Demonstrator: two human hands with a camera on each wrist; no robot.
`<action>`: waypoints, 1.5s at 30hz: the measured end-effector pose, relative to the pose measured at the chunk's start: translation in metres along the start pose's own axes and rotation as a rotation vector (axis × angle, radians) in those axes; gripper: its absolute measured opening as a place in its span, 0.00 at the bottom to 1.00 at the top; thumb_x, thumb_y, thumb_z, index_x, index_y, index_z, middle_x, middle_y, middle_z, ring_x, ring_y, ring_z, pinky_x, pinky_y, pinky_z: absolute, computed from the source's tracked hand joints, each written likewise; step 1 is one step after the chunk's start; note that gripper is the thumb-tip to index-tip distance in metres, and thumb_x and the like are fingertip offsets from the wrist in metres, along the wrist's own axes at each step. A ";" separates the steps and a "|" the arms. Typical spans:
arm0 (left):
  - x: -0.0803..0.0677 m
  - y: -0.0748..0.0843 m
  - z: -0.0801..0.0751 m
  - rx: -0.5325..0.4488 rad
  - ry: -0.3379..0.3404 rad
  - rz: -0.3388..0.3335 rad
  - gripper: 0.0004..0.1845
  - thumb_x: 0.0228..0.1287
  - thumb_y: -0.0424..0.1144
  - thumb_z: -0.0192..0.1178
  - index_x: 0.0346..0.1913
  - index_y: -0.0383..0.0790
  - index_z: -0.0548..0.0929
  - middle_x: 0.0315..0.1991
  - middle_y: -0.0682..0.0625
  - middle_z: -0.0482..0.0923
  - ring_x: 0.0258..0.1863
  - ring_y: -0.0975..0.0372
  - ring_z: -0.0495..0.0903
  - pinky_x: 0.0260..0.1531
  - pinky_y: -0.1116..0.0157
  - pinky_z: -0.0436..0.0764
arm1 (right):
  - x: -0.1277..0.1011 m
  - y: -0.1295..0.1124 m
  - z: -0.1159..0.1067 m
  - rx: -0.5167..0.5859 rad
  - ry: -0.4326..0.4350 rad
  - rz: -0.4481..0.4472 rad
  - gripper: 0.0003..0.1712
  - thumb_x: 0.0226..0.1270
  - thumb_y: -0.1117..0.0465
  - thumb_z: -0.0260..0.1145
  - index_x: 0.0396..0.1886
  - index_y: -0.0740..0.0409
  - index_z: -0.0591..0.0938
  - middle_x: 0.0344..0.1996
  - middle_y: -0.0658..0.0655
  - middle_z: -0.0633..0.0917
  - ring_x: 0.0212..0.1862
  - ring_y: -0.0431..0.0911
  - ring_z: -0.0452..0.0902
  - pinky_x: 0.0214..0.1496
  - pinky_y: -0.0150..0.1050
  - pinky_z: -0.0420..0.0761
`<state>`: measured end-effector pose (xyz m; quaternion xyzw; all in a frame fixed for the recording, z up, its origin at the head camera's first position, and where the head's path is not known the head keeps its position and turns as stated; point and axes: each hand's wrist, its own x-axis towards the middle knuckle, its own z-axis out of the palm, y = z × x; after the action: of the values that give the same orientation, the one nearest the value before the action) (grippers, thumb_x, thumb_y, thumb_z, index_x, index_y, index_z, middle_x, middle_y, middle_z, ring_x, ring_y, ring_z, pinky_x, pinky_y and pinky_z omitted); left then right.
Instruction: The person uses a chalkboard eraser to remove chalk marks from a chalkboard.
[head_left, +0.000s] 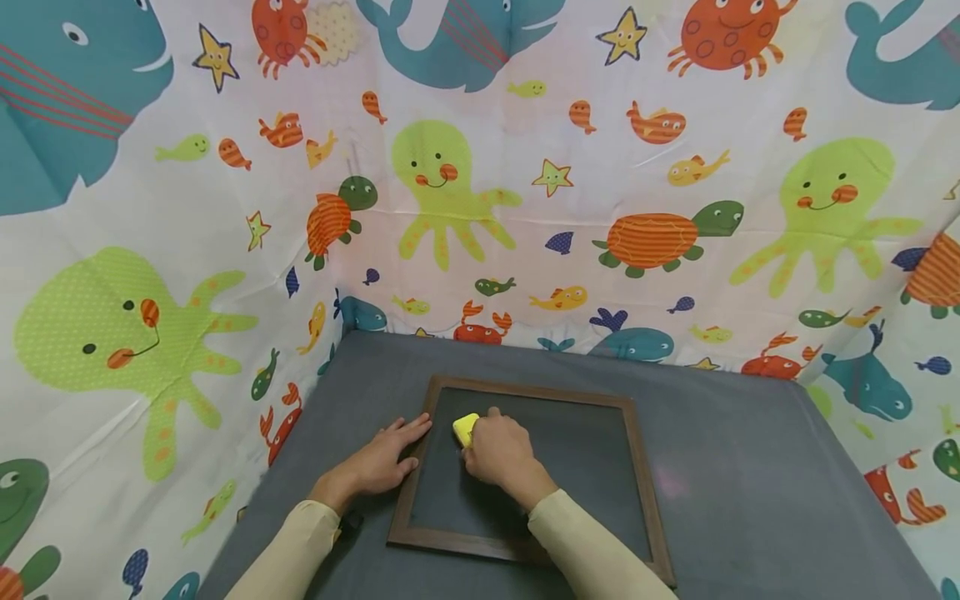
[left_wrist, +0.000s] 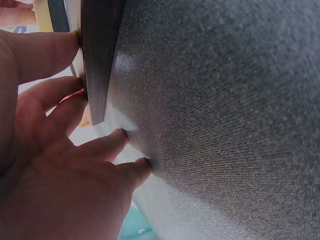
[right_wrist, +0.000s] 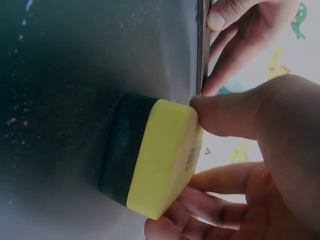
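Yellow eraser pinched in my right hand on the slate (lower centre); left hand flat, fingers spread against its frame.

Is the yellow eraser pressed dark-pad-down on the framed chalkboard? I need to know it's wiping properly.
Yes: the yellow eraser has its dark pad against the wood-framed chalkboard, gripped by the right hand.

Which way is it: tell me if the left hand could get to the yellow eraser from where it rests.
Probably yes. The left hand rests flat against the frame edge, and the yellow eraser sits just past it on the dark board, gripped by the right hand. Nothing lies between; only the right hand's fingers cover it.
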<state>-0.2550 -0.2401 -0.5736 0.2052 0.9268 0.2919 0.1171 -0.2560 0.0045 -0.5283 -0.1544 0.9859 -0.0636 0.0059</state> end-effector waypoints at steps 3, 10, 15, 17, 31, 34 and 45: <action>0.000 0.000 -0.001 0.000 -0.006 0.000 0.37 0.81 0.31 0.61 0.87 0.39 0.63 0.90 0.45 0.54 0.88 0.33 0.49 0.81 0.26 0.50 | 0.000 -0.001 -0.001 -0.042 -0.026 -0.053 0.27 0.70 0.42 0.76 0.53 0.61 0.90 0.45 0.58 0.84 0.42 0.53 0.85 0.46 0.51 0.92; 0.000 -0.001 0.000 -0.006 -0.009 -0.008 0.37 0.81 0.32 0.62 0.87 0.39 0.63 0.90 0.46 0.54 0.87 0.32 0.49 0.81 0.25 0.49 | -0.002 -0.003 -0.005 -0.101 -0.094 -0.145 0.32 0.73 0.44 0.74 0.71 0.53 0.85 0.54 0.57 0.84 0.47 0.52 0.80 0.50 0.50 0.89; 0.000 -0.001 0.000 0.000 -0.015 -0.016 0.36 0.82 0.33 0.61 0.88 0.41 0.63 0.90 0.47 0.54 0.88 0.33 0.49 0.81 0.26 0.49 | -0.008 -0.003 -0.008 -0.121 -0.115 -0.207 0.34 0.72 0.47 0.75 0.75 0.46 0.83 0.57 0.56 0.84 0.47 0.52 0.77 0.52 0.52 0.87; -0.001 -0.001 0.000 -0.002 -0.013 -0.011 0.36 0.82 0.33 0.60 0.88 0.41 0.63 0.90 0.47 0.54 0.88 0.33 0.49 0.81 0.25 0.49 | -0.011 -0.003 -0.009 -0.114 -0.124 -0.221 0.34 0.72 0.48 0.75 0.76 0.43 0.83 0.59 0.56 0.84 0.48 0.52 0.77 0.53 0.52 0.86; -0.003 0.004 -0.002 -0.022 -0.020 -0.006 0.36 0.82 0.32 0.60 0.88 0.40 0.62 0.90 0.45 0.53 0.87 0.32 0.48 0.81 0.25 0.47 | -0.032 0.002 -0.023 -0.080 -0.233 -0.323 0.37 0.64 0.54 0.82 0.74 0.33 0.84 0.54 0.51 0.84 0.45 0.47 0.70 0.47 0.44 0.78; -0.003 0.004 -0.002 -0.022 -0.019 -0.005 0.36 0.82 0.33 0.60 0.88 0.40 0.62 0.90 0.45 0.53 0.87 0.31 0.48 0.81 0.25 0.47 | -0.034 0.003 -0.024 -0.077 -0.231 -0.341 0.37 0.63 0.56 0.83 0.73 0.33 0.85 0.55 0.50 0.85 0.46 0.47 0.71 0.49 0.45 0.79; -0.003 0.002 0.001 -0.021 -0.009 -0.003 0.36 0.83 0.32 0.59 0.88 0.40 0.62 0.90 0.45 0.53 0.88 0.32 0.47 0.81 0.25 0.46 | -0.038 0.008 -0.026 -0.055 -0.211 -0.378 0.34 0.65 0.61 0.82 0.70 0.33 0.87 0.55 0.49 0.86 0.44 0.46 0.70 0.50 0.45 0.80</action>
<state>-0.2513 -0.2399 -0.5732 0.2039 0.9235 0.3005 0.1238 -0.2235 0.0271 -0.5043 -0.3425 0.9347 -0.0201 0.0926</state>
